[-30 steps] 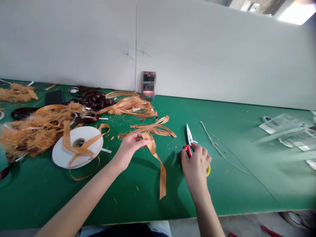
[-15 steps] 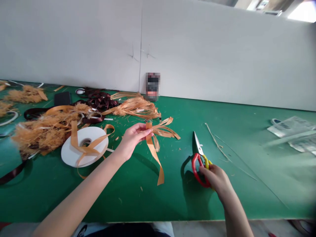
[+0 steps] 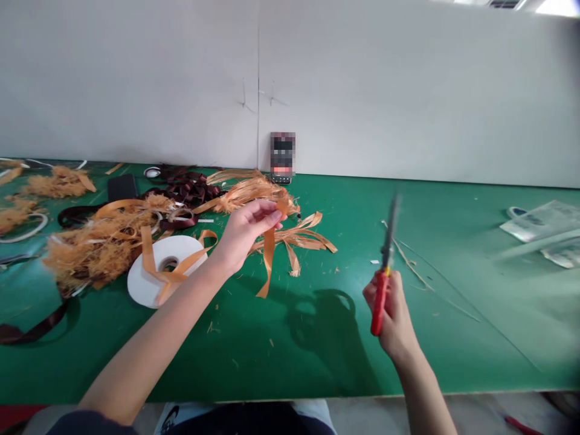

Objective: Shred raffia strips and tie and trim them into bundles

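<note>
Between the thumb and fingers of my left hand [image 3: 247, 232] is an orange-tan ribbon [image 3: 268, 260], its free end hanging down over the table. Just behind and below it, a bundle of tan ribbon strips [image 3: 306, 235] lies on the green surface. My right hand [image 3: 393, 314] grips a pair of scissors [image 3: 381, 299] by the red and yellow handles, raised off the table. The blades point up and away, seen edge-on and slightly blurred. A white ribbon spool [image 3: 140, 284] with tan ribbon across it lies left of my left forearm.
Frayed tan fibre [image 3: 86, 254] and dark brown ribbon [image 3: 185, 186] are heaped at the left. More tan strips [image 3: 254, 190] lie near a phone [image 3: 283, 157] propped against the white wall panel [image 3: 385, 90]. Thin strands [image 3: 421, 275] and clear plastic packets [image 3: 544, 226] are at the right.
My left hand has lifted the ribbon up and away from the bundle, which stays on the table. The scissors have risen off the surface and turned edge-on in my right hand.
</note>
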`<state>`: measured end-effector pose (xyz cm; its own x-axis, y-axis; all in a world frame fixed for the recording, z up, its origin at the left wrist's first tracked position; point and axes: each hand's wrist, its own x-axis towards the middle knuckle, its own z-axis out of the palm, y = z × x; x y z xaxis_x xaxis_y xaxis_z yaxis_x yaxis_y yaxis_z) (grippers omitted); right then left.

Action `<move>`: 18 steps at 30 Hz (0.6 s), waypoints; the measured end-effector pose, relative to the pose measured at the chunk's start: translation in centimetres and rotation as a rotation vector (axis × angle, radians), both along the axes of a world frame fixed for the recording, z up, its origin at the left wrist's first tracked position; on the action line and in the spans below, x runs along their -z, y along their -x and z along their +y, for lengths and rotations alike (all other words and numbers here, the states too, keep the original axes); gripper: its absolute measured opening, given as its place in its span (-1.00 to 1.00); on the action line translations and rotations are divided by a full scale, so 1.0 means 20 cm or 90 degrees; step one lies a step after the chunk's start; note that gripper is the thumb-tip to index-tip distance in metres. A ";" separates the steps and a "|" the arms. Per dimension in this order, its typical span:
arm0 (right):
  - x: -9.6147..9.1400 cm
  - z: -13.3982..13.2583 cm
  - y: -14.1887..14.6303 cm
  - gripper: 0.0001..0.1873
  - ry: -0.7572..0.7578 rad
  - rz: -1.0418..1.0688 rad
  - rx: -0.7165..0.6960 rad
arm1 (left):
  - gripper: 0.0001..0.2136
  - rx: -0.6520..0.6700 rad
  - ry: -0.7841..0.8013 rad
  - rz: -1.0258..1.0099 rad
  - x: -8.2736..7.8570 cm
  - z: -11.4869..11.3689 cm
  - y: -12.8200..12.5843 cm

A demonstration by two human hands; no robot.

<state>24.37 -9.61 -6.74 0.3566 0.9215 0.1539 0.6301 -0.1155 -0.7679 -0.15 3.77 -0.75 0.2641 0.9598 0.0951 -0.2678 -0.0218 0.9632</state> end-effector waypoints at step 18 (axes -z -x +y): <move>-0.08 0.02 0.32 -0.55 -0.045 -0.306 -0.139 | -0.87 0.010 -0.016 0.028 -0.06 -0.03 0.01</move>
<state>18.05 -9.27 -5.10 0.0316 0.9481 0.3165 0.9165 0.0988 -0.3876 -0.36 3.20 0.35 0.2841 0.9527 0.1076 -0.2264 -0.0424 0.9731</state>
